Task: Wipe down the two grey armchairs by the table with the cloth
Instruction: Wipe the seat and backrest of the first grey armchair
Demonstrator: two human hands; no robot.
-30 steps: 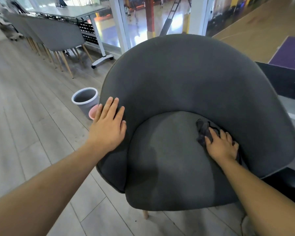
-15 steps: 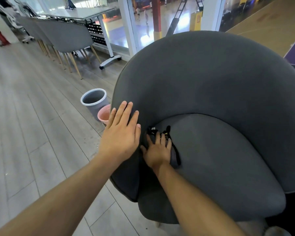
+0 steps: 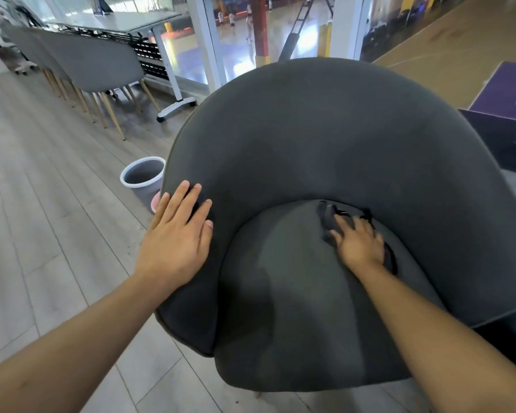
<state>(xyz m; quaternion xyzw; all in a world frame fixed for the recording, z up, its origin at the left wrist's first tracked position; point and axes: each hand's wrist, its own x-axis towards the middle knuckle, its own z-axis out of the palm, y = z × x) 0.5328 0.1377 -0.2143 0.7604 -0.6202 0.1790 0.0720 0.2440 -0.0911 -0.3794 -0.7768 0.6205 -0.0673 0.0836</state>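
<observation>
On the seat of the grey armchair (image 3: 310, 129), close under its backrest, the right hand (image 3: 358, 244) presses the dark cloth (image 3: 325, 214) flat with outstretched fingers, while the left hand (image 3: 178, 242) lies, fingers straight, on the armchair's left rim.

You are working in a lounge area overlooking an indoor sports court. A glass wall (image 3: 239, 49) is separating the plank floor (image 3: 36, 204) from the court (image 3: 447, 46), where small figures (image 3: 231, 18) are standing. A row of chairs (image 3: 99, 67) is lining a long table (image 3: 131, 19) on castors. A bin (image 3: 143, 181) is standing just beside the armchair (image 3: 325, 150).
</observation>
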